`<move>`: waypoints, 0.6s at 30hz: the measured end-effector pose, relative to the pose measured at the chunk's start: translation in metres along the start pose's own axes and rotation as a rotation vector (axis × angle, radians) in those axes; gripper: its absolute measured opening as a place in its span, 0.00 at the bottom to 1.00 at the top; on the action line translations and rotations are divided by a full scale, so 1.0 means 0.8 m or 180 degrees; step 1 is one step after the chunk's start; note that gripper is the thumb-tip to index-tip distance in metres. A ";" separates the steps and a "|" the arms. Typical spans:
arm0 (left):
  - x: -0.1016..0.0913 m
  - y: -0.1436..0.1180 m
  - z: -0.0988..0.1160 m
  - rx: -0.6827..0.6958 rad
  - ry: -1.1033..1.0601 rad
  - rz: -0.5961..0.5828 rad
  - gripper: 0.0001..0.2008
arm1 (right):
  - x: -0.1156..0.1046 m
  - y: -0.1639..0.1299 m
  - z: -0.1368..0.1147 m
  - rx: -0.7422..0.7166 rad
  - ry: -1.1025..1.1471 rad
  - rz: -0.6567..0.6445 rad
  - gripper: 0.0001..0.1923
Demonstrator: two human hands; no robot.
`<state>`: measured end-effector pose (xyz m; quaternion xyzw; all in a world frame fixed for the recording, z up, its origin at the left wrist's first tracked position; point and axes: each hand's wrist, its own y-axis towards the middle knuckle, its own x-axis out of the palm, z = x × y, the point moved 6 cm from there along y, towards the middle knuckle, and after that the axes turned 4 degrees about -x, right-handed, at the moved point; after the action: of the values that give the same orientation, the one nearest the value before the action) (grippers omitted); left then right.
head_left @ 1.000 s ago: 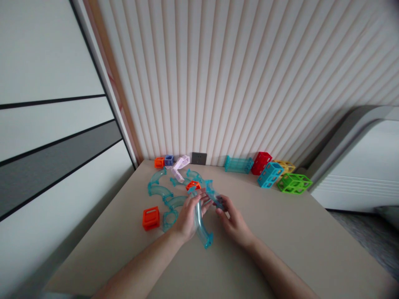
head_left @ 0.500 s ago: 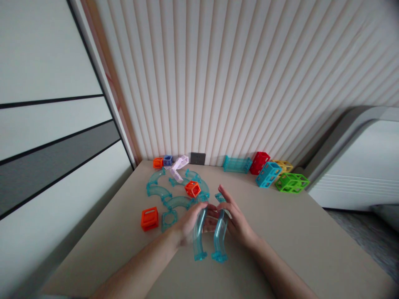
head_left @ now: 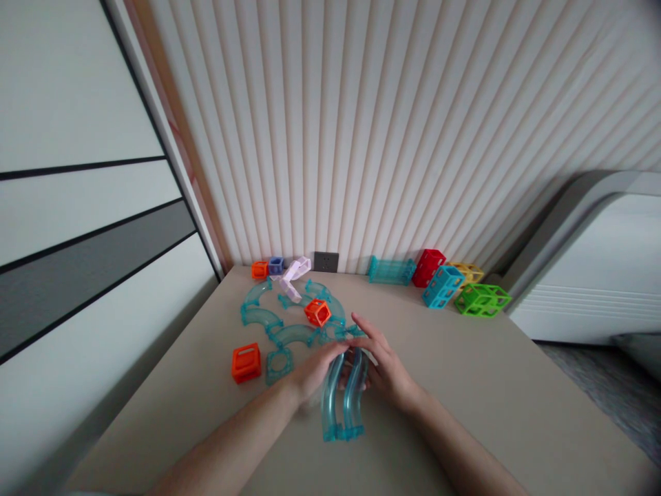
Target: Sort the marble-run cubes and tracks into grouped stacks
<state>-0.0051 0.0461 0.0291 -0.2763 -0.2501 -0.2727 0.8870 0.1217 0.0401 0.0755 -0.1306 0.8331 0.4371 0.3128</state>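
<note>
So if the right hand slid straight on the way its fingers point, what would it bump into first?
Probably the orange cube. The right hand points up-left across the table, over the clear teal track pieces that lie just ahead; depth is hard to judge, so a track piece might come first.

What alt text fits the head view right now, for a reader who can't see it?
Two bare hands, left hand and right hand, press two curved clear-teal track pieces side by side on a beige table. More teal curves, orange cubes and coloured lattice blocks lie beyond.
</note>
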 end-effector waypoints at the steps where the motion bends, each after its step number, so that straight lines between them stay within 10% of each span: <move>1: 0.000 -0.001 0.002 0.0053 -0.0013 -0.0011 0.20 | 0.000 0.000 0.001 0.0004 -0.0017 0.0020 0.23; 9: -0.001 -0.006 0.020 0.0350 -0.0415 0.0322 0.19 | -0.001 -0.003 0.010 0.0411 0.0290 0.0148 0.25; 18: -0.036 -0.016 0.054 0.1658 -0.0960 0.1140 0.20 | 0.010 0.000 -0.002 0.0760 0.1325 -0.0377 0.28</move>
<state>-0.0467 0.0741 0.0482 -0.1173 -0.3871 0.0040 0.9145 0.1152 0.0391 0.0712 -0.2286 0.9162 0.2802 0.1727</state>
